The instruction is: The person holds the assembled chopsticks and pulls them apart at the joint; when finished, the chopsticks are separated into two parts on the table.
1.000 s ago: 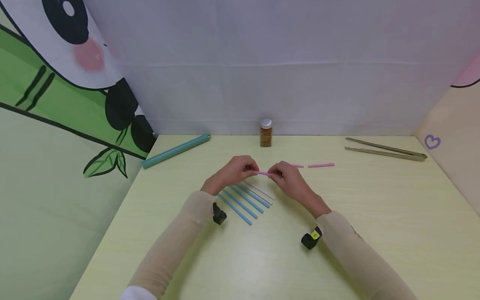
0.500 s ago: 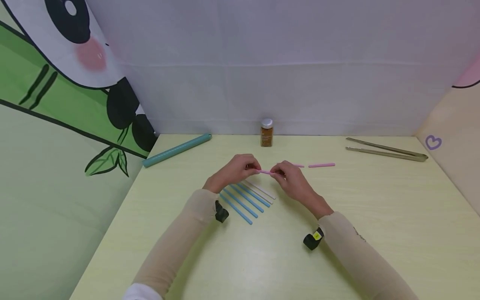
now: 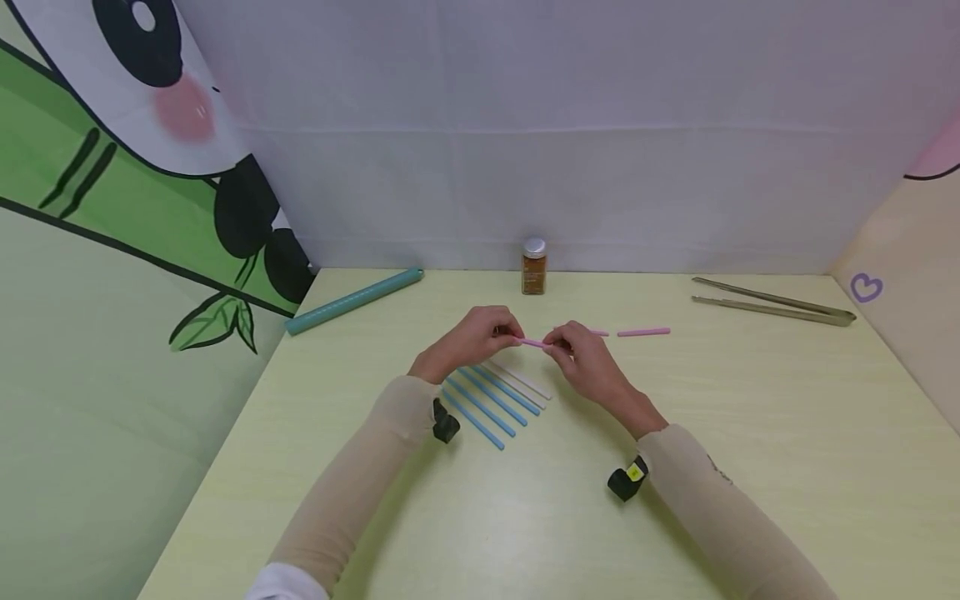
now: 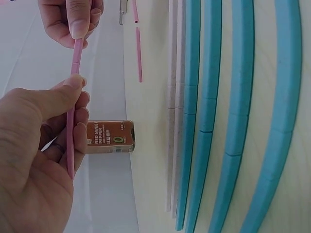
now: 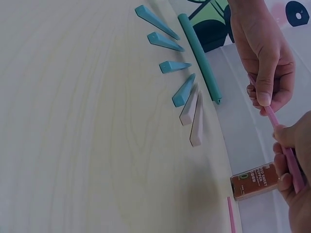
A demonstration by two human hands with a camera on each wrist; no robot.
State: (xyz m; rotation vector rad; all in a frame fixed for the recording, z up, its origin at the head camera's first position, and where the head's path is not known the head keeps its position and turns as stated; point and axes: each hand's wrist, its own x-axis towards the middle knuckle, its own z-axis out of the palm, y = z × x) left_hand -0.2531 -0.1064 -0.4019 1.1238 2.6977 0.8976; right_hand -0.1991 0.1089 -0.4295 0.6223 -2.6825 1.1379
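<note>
Both hands hold one slim pink chopstick above the table, one at each end. A thin seam crosses it between the hands in the left wrist view. My left hand pinches its left part between thumb and fingers, with the lower end lying along the curled fingers. My right hand pinches the other part. Below lie several blue chopsticks side by side, seams near their middles, and two whitish chopsticks beside them. Right of the right hand lie two shorter pink pieces, one partly hidden by that hand.
A spice jar labelled red sweet pepper stands at the back edge of the table. Metal tongs lie at the back right. A teal rod-like tube lies at the back left.
Both hands have shifted very slightly right with the pink chopstick, their grips the same. The things on the table stay where they were.
</note>
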